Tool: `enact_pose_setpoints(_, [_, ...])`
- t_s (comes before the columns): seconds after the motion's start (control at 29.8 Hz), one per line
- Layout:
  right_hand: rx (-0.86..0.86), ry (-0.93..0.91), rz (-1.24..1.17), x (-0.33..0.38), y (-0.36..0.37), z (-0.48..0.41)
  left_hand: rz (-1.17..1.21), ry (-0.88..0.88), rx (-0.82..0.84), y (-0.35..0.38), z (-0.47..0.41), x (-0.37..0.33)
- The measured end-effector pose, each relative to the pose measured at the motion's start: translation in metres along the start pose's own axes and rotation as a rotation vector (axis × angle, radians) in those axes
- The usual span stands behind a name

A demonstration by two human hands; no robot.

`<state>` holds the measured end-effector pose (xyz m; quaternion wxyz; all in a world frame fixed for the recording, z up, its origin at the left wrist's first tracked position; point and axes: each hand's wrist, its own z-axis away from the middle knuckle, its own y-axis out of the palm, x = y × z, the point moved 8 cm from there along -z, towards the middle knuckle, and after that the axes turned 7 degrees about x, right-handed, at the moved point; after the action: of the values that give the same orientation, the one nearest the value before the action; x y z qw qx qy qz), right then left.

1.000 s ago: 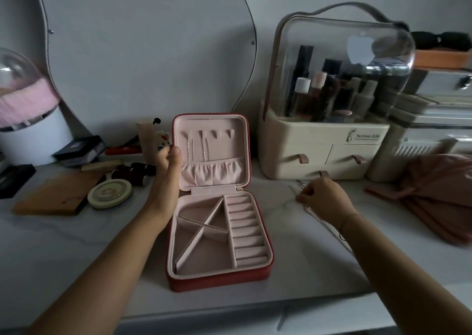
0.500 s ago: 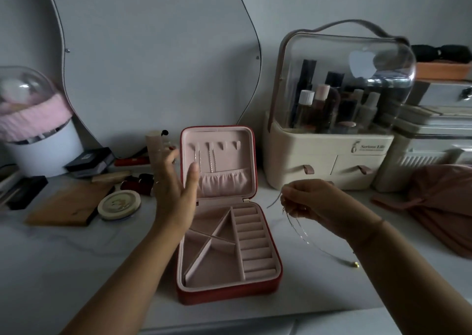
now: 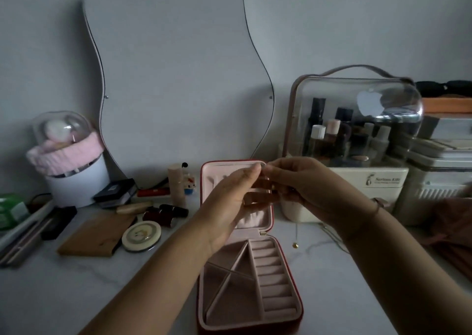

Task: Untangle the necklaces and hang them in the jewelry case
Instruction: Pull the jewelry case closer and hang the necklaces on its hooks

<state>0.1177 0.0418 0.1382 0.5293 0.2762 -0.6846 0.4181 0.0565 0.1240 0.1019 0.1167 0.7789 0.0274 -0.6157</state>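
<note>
**Entry: necklace lifted off the bench, both hands now on it**

- Case (image 3: 249, 278): red, open on the bench (image 3: 76, 291), lid upright at the back, tray toward the person. Lid hooks mostly hidden behind the hands; whether any chain hangs there cannot be told now.
- Left hand (image 3: 231, 201): a second ago it steadied the lid edge; half a second ago it was open and in the air; now it is raised before the lid, fingers (image 3: 251, 172) brought together at the tips against those of the other hand.
- Right hand (image 3: 304, 189): a second ago it was down on the bench by the chain; now it is up in front of the lid, fingers pinched. The grip point itself is too small and blurred to confirm what each hand holds.
- Necklace (image 3: 296, 235): fine chain, hanging below the right hand, with a small gold end (image 3: 295, 245) just above the bench, right of the case. More chain trails on the bench under the right wrist.
- Status, judged: pick-up done; the two-handed pinch suggests the untangling or clasp work is beginning. Hanging not yet done.
</note>
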Motion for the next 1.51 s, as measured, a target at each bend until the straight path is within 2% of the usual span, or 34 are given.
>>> enact_pose_setpoints(0.13, [-0.007, -0.063, 0.083, 0.023, 0.006, -0.007, 0.037, 0.023, -0.059, -0.009, -0.004, -0.021])
enact_pose_setpoints(0.27, [-0.015, -0.080, 0.053, 0.031, 0.009, -0.013, 0.101, 0.000, -0.051, -0.011, -0.003, -0.029])
enact_pose_setpoints(0.4, [-0.017, -0.086, 0.086, 0.030, 0.012, -0.016, 0.059, 0.011, -0.055, -0.019, 0.003, -0.031])
enact_pose_setpoints(0.77, [0.000, -0.048, -0.037, 0.017, 0.012, -0.022, 0.039, 0.056, -0.186, -0.041, 0.012, -0.023])
enact_pose_setpoints(1.07, [0.028, -0.003, -0.154, 0.002, 0.011, -0.020, 0.043, 0.092, -0.202, -0.043, 0.011, -0.034])
enact_pose_setpoints(1.31, [0.092, -0.026, -0.277, 0.002, 0.018, -0.019, -0.043, 0.153, -0.209, -0.034, 0.009, -0.050])
enact_pose_setpoints(1.51, [0.128, -0.093, -0.322, 0.003, 0.021, -0.020, -0.256, 0.146, -0.196, -0.033, 0.008, -0.053])
